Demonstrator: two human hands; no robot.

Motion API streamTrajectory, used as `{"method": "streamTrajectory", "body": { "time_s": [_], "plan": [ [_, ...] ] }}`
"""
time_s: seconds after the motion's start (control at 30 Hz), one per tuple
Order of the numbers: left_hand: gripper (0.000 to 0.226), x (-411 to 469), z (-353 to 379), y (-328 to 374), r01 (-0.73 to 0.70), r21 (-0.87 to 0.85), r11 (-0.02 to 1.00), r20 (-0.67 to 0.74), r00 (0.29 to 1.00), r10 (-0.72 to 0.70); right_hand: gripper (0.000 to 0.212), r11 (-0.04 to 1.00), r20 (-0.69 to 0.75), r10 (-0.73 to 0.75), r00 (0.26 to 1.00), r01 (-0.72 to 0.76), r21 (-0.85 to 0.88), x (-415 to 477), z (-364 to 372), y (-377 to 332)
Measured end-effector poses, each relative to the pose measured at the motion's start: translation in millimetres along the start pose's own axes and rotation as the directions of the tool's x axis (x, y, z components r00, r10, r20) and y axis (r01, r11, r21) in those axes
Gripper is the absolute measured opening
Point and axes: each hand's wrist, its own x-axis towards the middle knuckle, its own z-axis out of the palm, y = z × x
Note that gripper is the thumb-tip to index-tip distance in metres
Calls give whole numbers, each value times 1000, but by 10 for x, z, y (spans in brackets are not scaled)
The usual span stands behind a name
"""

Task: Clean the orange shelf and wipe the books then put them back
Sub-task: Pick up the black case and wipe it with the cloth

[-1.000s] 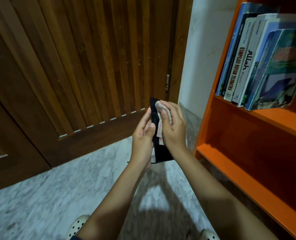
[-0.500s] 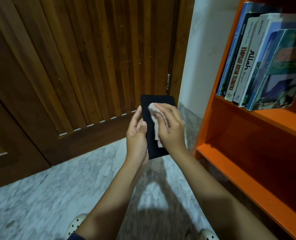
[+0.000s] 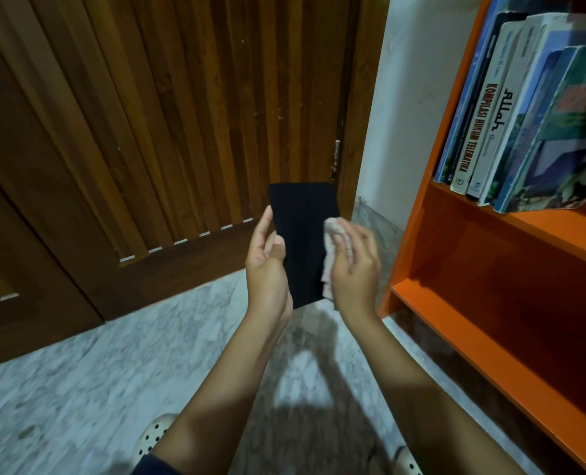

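Head view: left hand (image 3: 267, 269) clamped on black book (image 3: 303, 241), right hand (image 3: 353, 272) pressing pale cloth (image 3: 332, 241) against its cover.

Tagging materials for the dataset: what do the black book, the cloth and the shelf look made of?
Black book: matte black cover, no glare or print visible; possibly card or soft-touch, can't tell which.
Cloth: pale, soft fabric, crumpled and frayed at its edge, bunched under the right hand.
Shelf: flat orange boards with an even, slightly glossy coat; likely painted or laminated wood board.
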Motion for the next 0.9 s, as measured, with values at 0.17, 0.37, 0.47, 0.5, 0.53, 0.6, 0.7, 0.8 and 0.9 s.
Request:
{"method": "streamTrajectory", "body": {
  "time_s": [0.17,0.37,0.47,0.5,0.53,0.6,0.7,0.8,0.9],
  "plan": [
    [42,15,66,21,-49,58,997,-37,998,52,30,1000,-70,23,997,-23,-8,-155,-5,-19],
    [45,109,6,102,-24,21,999,-139,990,27,31,989,41,-149,988,149,16,-445,31,-10],
    [44,153,-53,169,-8,-24,1000,-134,991,5,32,995,6,75,997,-75,60,-450,-131,91],
    [43,160,-60,197,2,-41,999,-134,991,-8,34,992,38,102,994,-105,66,-457,-160,124],
    [42,165,-62,229,15,-60,998,-132,991,-22,37,986,85,128,988,-135,92,-461,-183,140],
    [42,190,-75,268,41,-87,995,-131,990,-52,42,958,201,179,963,-217,186,-455,-210,140],
    [44,245,-132,278,95,-106,990,-126,986,-109,48,928,290,187,938,-266,261,-407,-234,122],
    [44,271,-173,280,121,-74,990,-109,986,-129,49,925,272,181,945,-258,280,-380,-224,81],
    [44,281,-166,278,96,79,992,-66,994,-91,40,914,235,198,951,-266,306,-390,-165,42]
  ]
}}
